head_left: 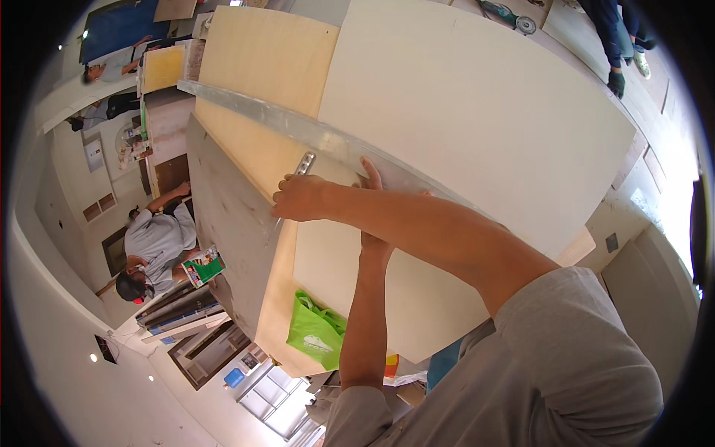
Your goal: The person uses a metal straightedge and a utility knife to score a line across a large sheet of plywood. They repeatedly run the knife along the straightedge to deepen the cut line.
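- Well, our right hand (299,200) has its grip closed around a silvery handled tool (306,162); the handle, with holes along it, sticks out above the fist, and a thin end shows beneath.
- We cannot tell from this view whether that thin end touches the surface below it.
- Our left hand (370,176) is at the long metal bar (283,121), partly hidden behind our right forearm (406,216), which crosses over it; one finger or thumb points up, but we cannot tell how wide its grip is.
- The bar slants across the counter (257,56), from near the far left corner toward the right side, passing under our right forearm.
- Beneath the bar we have a large pale sheet (477,112), covering most of the counter and leaving yellowish wood bare along the left edge.
- The tool is near that left edge, just beside the pale sheet's border.
- At the near left corner of the counter we see a bright green bag (316,331), lying crumpled.
- Along the left edge stands or lies a smudged grey board (231,223); we cannot tell which.
- Beyond that board, a co-worker in a grey shirt (160,242) is near a green and white packet (203,267).
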Demonstrator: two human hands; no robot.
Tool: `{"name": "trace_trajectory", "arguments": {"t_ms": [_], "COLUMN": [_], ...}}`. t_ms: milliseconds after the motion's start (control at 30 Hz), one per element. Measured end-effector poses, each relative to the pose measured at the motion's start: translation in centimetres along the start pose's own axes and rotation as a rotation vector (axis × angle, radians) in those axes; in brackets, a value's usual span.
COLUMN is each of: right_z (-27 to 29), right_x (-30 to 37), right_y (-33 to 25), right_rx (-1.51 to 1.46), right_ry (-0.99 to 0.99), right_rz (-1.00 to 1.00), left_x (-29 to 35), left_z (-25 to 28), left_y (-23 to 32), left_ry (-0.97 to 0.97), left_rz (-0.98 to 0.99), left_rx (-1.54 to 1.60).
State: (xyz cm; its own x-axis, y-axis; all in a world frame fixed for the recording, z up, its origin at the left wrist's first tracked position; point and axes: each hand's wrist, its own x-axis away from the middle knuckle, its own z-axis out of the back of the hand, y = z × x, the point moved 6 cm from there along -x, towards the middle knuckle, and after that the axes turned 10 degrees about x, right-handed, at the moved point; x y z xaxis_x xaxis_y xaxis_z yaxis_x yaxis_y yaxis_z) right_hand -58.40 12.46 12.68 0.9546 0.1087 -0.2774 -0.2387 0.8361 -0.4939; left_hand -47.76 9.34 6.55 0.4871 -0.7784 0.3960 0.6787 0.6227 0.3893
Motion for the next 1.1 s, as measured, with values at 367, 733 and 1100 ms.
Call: {"name": "trace_trajectory", "arguments": {"t_ms": [367,733,1100], "right_z": [0.7,-0.1,7.3], "right_x": [0.4,1.2,7.0], "right_y": [2.5,2.7,-10.4], "right_rx": [-0.106,-0.249,-0.244], "right_ry": [-0.005,0.219,0.857], "right_rz": [-0.116,-0.189,-0.121], "left_x": [-0.9,-2.0,-1.6], "left_z": [-0.9,-0.6,1.6], "left_y": [-0.6,-0.5,2.0], "left_ry": [-0.074,-0.010,-0.019], "left_rz": [-0.144,-0.080,0.192], "left_rx": [-0.050,-0.034,0.064]}}
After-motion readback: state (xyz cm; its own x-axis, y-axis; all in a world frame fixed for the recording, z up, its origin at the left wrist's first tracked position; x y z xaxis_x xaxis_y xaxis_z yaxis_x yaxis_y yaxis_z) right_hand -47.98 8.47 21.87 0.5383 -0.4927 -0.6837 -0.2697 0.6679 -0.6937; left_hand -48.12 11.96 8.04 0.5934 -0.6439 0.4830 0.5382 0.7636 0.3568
